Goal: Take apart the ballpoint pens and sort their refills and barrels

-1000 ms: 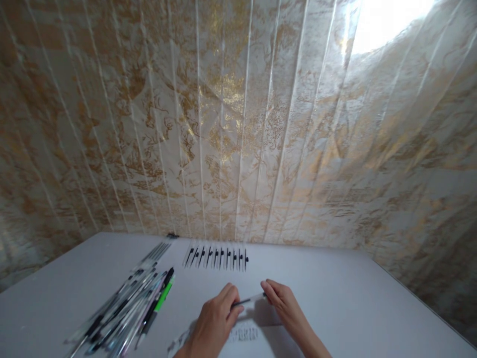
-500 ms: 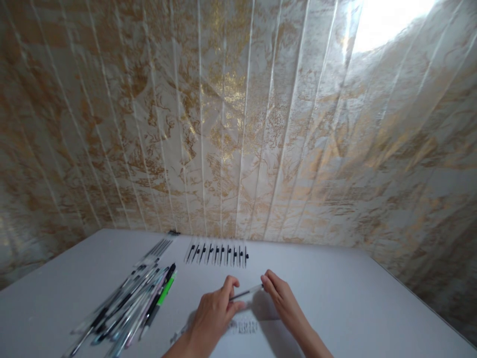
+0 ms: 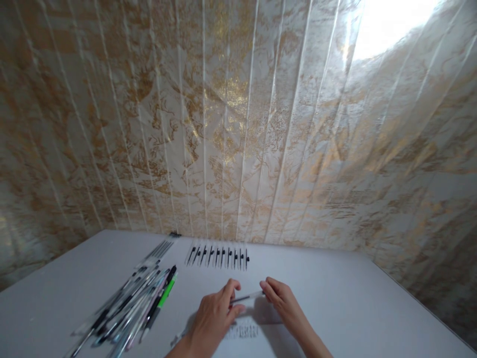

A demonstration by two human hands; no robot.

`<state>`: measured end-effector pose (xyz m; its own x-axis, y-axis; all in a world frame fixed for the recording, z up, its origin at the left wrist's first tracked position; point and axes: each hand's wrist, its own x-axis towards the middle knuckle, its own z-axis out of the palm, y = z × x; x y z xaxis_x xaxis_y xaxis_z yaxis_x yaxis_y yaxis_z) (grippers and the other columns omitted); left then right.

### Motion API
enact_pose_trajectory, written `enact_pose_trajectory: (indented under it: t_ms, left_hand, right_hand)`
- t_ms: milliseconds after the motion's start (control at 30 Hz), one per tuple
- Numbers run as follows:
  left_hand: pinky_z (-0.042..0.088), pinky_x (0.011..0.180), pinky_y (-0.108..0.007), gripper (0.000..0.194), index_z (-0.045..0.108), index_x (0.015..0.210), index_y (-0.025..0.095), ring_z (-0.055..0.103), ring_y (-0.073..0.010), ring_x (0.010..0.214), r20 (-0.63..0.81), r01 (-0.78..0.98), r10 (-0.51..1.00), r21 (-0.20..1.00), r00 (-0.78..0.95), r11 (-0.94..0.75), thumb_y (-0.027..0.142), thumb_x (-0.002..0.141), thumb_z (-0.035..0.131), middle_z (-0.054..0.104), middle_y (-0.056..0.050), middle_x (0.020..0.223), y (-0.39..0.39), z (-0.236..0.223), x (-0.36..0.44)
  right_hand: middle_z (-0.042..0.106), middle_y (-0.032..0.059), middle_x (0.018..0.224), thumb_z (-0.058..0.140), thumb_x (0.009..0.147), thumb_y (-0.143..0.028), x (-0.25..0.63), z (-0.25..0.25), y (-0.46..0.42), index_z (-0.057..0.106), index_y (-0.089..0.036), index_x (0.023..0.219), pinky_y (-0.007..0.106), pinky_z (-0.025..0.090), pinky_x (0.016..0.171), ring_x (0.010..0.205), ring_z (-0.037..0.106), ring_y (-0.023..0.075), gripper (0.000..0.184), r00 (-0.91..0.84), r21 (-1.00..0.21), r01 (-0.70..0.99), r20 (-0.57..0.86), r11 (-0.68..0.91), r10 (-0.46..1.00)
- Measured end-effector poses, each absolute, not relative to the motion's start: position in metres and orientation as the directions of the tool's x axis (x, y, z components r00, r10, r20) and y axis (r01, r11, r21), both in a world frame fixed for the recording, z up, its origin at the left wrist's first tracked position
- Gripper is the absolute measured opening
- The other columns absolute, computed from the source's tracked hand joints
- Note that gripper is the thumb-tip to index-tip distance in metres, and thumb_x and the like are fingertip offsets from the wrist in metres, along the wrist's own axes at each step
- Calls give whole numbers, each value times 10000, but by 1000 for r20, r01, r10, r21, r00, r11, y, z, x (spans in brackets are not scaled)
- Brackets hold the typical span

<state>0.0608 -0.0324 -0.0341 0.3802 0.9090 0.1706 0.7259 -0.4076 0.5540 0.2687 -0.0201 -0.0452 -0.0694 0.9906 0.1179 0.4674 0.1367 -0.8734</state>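
We have two bare hands working low over a smooth white counter [image 3: 343, 293]. Item in work: a slim clear tubular pen part with a dark core [image 3: 244, 298], up between the hands, tilted slightly, its right end higher.

Right hand [image 3: 285, 303]: closed, thumb and index finger pinching the right end of the part. Left hand [image 3: 214, 315]: partly open, thumb and index finger spread apart, the part's left end running into the gap; we can't tell whether its other fingers grip it.

Below the part, partly behind the left hand, we see a patch of small dark marks [image 3: 244, 331], blurred, unreadable. Beyond the hands, toward the back edge: a neat side-by-side row of clear slim tubes with black pieces [image 3: 218, 256], roughly upright in view.

To the left, a loose heap of pens and clear, grey and black barrels [image 3: 130, 303], overlapping, all slanting the same general way. On its right side lies a bright green and black pen [image 3: 166, 292], beside a black pen [image 3: 172, 271]. Above the heap, thin dark rods [image 3: 162, 247] fan out near small black bits [image 3: 175, 234] at the back edge.

Backdrop: shiny white sheet with gold pattern and creases [image 3: 223, 149], bright glare upper right. We find no legible brand or label.
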Motion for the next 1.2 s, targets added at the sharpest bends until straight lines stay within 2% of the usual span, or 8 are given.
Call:
enact_pose_trajectory:
  t_ms: [100,267,433,567,700,900,1067,1200]
  left_hand:
    - [375,661,-221,100,558,886,242,632,-147,736,208,701,880,538,427,-468,167,892,492,666,34,859,-33,-37,62]
    - [383,639,-227,296,563,747,218,608,-147,675,177,713,897,553,406,-432,200,949,347,642,14,742,-30,-35,58]
    - [435,684,-239,317,579,826,216,638,-169,743,233,677,903,601,361,-425,238,968,296,659,-16,812,-28,-32,56]
    - [473,728,-241,271,620,958,223,669,-183,827,266,658,895,609,357,-443,206,939,350,685,-34,916,-30,-32,58]
    - [503,776,-227,311,668,1028,265,691,-178,844,299,619,871,615,391,-489,237,951,368,727,-19,950,-30,-38,57]
    - [498,836,-260,327,662,1151,299,696,-212,974,268,663,867,561,420,-495,267,955,402,734,-14,1116,-28,-37,55]
    - [441,685,-243,245,674,996,279,709,-207,800,165,725,915,565,369,-394,310,945,436,758,1,857,-34,-21,59]
    - [383,601,-233,305,601,799,230,598,-156,576,91,650,915,677,393,-346,353,953,369,613,33,576,-38,-15,58]
  right_hand:
    - [323,-52,546,379,830,-708,271,-49,-18,355,-225,561,273,246,541,547,312,127,554,-63,-871,476,109,125,992]
    - [358,-60,603,518,811,-660,273,-43,-20,444,-212,669,257,274,559,583,331,125,477,-72,-914,353,189,202,979]
    - [464,-52,611,649,749,-625,272,-34,-23,484,-207,731,232,301,507,524,374,101,450,-21,-996,-55,73,72,997]
    - [555,-13,749,773,683,-494,267,-28,-28,551,-197,816,200,298,487,566,420,90,394,-73,-924,-361,-105,-125,992]
    - [488,-46,687,822,641,-454,254,-28,-34,634,-199,987,192,270,491,549,372,73,469,-136,-909,-383,-123,-166,983]
    - [471,-48,614,850,548,-517,239,-41,-33,687,-148,839,199,182,461,488,276,48,497,-47,-904,-395,-157,-163,986]
    - [485,-34,597,785,582,-602,241,-47,-26,702,-149,871,217,210,456,482,313,70,544,74,-924,-373,-120,-84,990]
    - [423,-54,562,739,617,-605,269,-43,-16,656,-173,796,222,216,411,459,287,80,475,295,-927,-366,-38,76,955]
